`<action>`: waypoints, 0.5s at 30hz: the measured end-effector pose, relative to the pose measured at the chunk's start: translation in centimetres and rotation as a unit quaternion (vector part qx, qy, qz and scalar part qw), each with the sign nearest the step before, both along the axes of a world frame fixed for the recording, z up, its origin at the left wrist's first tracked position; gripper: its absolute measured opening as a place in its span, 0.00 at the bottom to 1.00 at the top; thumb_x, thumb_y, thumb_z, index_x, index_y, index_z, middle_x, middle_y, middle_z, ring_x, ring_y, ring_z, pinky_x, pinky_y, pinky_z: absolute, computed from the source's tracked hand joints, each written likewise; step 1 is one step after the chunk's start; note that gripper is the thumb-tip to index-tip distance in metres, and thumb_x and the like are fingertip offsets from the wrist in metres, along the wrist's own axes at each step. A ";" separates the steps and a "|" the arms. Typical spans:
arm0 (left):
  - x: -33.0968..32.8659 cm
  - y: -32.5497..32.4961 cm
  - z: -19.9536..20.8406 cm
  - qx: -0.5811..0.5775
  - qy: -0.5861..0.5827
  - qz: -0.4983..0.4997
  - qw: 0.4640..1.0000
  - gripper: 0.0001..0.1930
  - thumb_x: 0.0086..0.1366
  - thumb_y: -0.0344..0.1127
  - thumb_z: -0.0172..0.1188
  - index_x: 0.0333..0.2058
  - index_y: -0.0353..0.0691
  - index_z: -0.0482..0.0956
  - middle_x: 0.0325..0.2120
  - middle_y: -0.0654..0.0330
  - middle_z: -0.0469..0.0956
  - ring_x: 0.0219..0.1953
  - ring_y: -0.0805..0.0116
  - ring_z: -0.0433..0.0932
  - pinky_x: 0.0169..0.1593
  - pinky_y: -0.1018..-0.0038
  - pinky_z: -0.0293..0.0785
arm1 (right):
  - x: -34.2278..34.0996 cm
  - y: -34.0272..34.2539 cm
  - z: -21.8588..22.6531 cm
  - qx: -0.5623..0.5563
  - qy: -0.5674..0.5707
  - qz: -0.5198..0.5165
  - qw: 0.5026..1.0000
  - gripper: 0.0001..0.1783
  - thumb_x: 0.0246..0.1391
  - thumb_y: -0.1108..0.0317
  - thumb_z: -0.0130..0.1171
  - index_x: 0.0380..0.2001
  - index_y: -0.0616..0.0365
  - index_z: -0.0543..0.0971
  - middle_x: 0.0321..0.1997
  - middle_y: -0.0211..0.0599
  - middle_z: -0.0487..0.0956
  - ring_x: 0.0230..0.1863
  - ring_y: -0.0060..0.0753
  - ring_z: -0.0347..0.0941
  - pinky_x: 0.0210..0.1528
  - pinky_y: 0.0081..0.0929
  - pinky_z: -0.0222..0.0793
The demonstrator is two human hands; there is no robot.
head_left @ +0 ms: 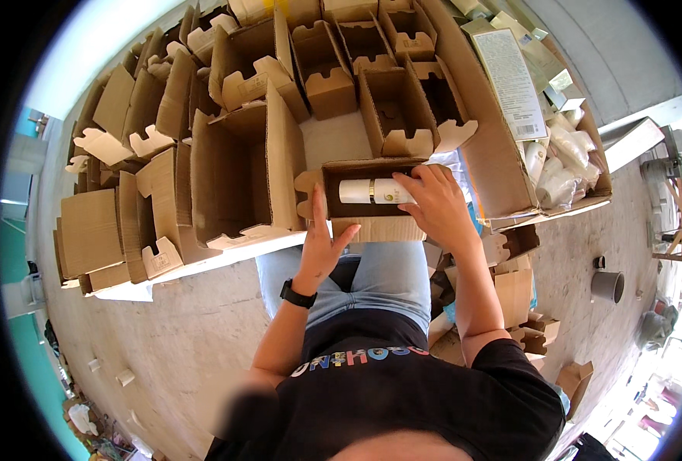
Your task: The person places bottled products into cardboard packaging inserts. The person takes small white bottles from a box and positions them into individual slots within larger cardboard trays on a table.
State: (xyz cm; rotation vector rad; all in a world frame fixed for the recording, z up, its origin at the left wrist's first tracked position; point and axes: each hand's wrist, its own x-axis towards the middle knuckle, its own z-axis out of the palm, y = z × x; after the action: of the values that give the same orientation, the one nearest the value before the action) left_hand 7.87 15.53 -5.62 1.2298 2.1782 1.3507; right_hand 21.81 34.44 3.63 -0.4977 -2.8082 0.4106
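one white bottle with a gold band lies lengthwise within the walls of one open cardboard box, above the person's lap; whether it touches the bottom i cannot tell. more than a dozen other open boxes crowd around, too overlapped to count exactly, and one big carton at the right carries one long printed box and several wrapped white pieces. of the two hands, the left hand is spread, fingers straight against the box's left end, one black watch at its wrist; the right hand curls over, gripping the bottle's right end. the bench is white, the floor greyish, with one grey bin at the right
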 end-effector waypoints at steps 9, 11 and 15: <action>0.0 -0.1 -0.2 0.005 -0.005 0.000 1.000 0.50 0.61 0.44 0.64 0.69 0.35 0.37 0.63 0.36 0.57 0.63 0.41 0.63 0.63 0.61 0.61 | 0.6 0.5 -1.1 -0.496 0.122 0.008 0.860 0.25 0.64 0.52 0.51 0.56 0.59 0.72 0.44 0.36 0.77 0.47 0.31 0.73 0.48 0.29 0.68; 0.0 0.0 0.1 0.004 -0.010 -0.001 1.000 0.50 0.61 0.44 0.64 0.69 0.35 0.37 0.63 0.36 0.57 0.62 0.41 0.63 0.63 0.61 0.62 | 1.0 0.5 -1.8 -0.585 0.147 0.036 0.796 0.28 0.67 0.50 0.43 0.58 0.62 0.68 0.47 0.38 0.76 0.49 0.30 0.72 0.50 0.27 0.68; 0.0 0.0 0.1 0.007 0.004 0.001 1.000 0.50 0.61 0.43 0.65 0.69 0.36 0.37 0.63 0.36 0.57 0.62 0.41 0.64 0.62 0.60 0.62 | 0.9 0.6 -2.0 -0.530 0.150 0.053 0.833 0.25 0.65 0.58 0.50 0.59 0.62 0.67 0.47 0.38 0.77 0.50 0.29 0.72 0.52 0.27 0.67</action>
State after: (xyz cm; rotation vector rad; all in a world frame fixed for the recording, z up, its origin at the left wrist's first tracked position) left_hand 7.87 15.49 -5.55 1.2404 2.1783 1.3659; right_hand 22.71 35.08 1.62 -0.3972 -2.0614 1.8987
